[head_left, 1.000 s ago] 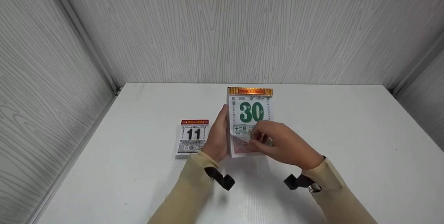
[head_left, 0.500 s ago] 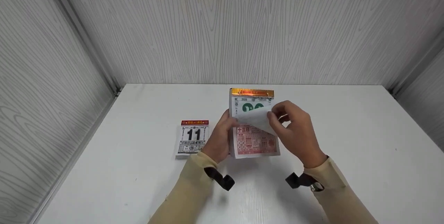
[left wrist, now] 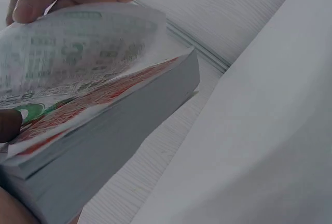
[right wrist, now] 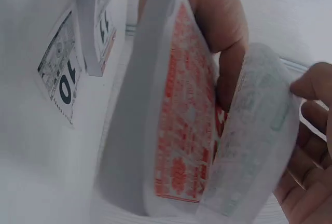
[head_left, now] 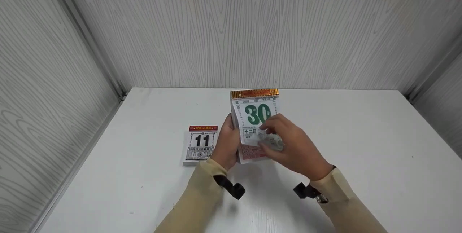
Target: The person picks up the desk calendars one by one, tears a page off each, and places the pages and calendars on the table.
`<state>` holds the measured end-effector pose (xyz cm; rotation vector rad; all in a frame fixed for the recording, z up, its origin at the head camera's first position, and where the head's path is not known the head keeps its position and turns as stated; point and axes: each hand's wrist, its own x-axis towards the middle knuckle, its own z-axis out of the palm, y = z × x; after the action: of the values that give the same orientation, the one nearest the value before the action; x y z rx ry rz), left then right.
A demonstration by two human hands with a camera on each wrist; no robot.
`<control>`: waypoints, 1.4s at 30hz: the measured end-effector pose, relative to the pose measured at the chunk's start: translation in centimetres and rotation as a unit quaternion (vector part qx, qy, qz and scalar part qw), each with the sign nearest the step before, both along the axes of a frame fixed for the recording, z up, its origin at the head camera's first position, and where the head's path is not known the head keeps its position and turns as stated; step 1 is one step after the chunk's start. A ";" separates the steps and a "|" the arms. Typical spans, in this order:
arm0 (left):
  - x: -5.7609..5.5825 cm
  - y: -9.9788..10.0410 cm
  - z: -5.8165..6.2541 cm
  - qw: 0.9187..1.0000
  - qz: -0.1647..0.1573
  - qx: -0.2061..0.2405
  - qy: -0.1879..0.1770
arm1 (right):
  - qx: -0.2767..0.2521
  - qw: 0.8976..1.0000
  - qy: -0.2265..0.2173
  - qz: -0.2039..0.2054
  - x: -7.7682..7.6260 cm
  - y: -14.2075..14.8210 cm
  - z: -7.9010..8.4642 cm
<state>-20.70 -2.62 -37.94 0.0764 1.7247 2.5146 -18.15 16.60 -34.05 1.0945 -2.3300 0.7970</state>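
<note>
My left hand (head_left: 227, 141) grips a thick tear-off calendar (head_left: 249, 153) by its left side, holding it tilted up. Its thumb (left wrist: 9, 125) lies over the front near the green-numbered sheet; the fingers behind the pad are mostly hidden. The top sheet (head_left: 249, 115), with a large green 30, is raised at its lower end. My right hand (head_left: 297, 146) pinches that end between thumb and forefinger. Under the lifted sheet shows a page printed in red (right wrist: 189, 115). A gold and red strip (head_left: 254, 93) binds the top edge, where the sheet is still attached.
A smaller calendar (head_left: 200, 146) showing a black 11 lies on the white table (head_left: 151, 161) to the left. In the right wrist view, a loose sheet (right wrist: 62, 71) marked 10 lies near it. Wood-grained panels (head_left: 231, 31) rise behind and at both sides.
Half a second ago the right hand had the sheet folded higher, baring the red page; now hand and sheet are lower and further left. The calendar has shifted slightly left and tilted.
</note>
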 end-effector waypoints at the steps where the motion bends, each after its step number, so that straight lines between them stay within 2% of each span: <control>1: 0.0 0.0 0.0 1.000 0.003 0.007 0.000 | 0.027 1.000 -0.002 0.000 0.0 -0.2 -0.3; 4: 0.2 0.0 0.1 1.000 0.006 0.027 0.008 | 0.089 0.996 0.005 -0.011 0.0 -0.7 -1.3; 6: 0.3 0.0 0.2 1.000 0.010 0.024 0.013 | 0.109 0.994 0.020 -0.025 -0.1 -1.1 -1.8; 10: 0.5 0.0 0.5 1.000 0.029 0.001 0.004 | 0.103 0.991 0.059 -0.056 -0.2 -1.7 -2.4; 14: 0.5 0.1 0.6 0.999 0.047 -0.006 -0.004 | 0.093 0.990 0.087 -0.068 -0.3 -1.8 -2.6; 18: 0.6 0.2 0.6 0.999 0.053 -0.004 0.008 | 0.083 0.989 0.102 -0.064 -0.4 -1.9 -2.5; 21: 0.6 0.2 0.6 0.999 0.048 -0.010 0.015 | 0.056 0.990 0.115 -0.056 -0.4 -1.8 -2.2; 24: 0.6 0.2 0.6 0.999 0.040 -0.009 0.017 | 0.039 0.991 0.122 -0.032 -0.5 -1.6 -2.1; 27: 0.7 0.2 0.6 0.999 0.035 -0.006 0.012 | 0.059 0.991 0.117 -0.002 -0.6 -1.5 -2.1; 29: 0.7 0.1 0.6 0.999 0.032 -0.006 0.009 | 0.082 0.991 0.109 0.000 -0.4 -1.6 -2.1; 31: 0.7 0.0 0.6 0.999 0.033 0.000 0.006 | 0.095 0.989 0.111 -0.017 -0.3 -1.6 -2.2; 35: 0.6 0.1 0.7 0.999 0.045 0.021 -0.009 | 0.101 0.982 0.139 -0.078 -0.2 -1.8 -2.3; 38: 0.5 0.2 0.7 0.998 0.057 0.021 -0.023 | 0.080 0.979 0.152 -0.107 -0.2 -1.8 -2.0; 42: 0.4 0.4 0.7 0.999 0.044 0.011 -0.022 | 0.025 0.985 0.121 -0.121 -0.3 -1.4 -1.7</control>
<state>-20.29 -2.27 -37.28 -0.0556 1.7211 2.5754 -18.48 15.24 -35.75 0.8531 -2.2289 0.4891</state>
